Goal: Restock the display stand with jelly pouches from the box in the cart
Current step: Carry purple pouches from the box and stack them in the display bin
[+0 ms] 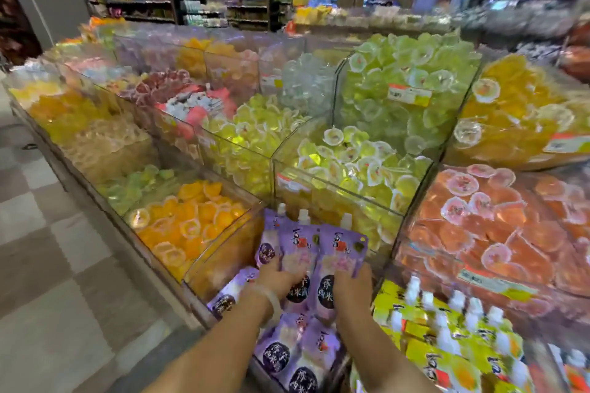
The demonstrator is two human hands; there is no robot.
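Three purple jelly pouches (314, 252) with white spouts stand upright in a row at the front of the display stand's lowest compartment. My left hand (277, 279) grips the lower part of the left and middle pouches. My right hand (351, 290) presses on the bottom of the right pouch. More purple pouches (293, 351) lie flat in the same compartment below my wrists, and one (230, 293) rests to the left. The box and cart are out of view.
Clear acrylic bins (338, 191) of green, yellow, orange and pink jelly cups rise in tiers behind. Yellow spouted pouches (447, 338) fill the compartment to the right. Tiled aisle floor (48, 265) runs along the left; store shelves (204, 6) stand far back.
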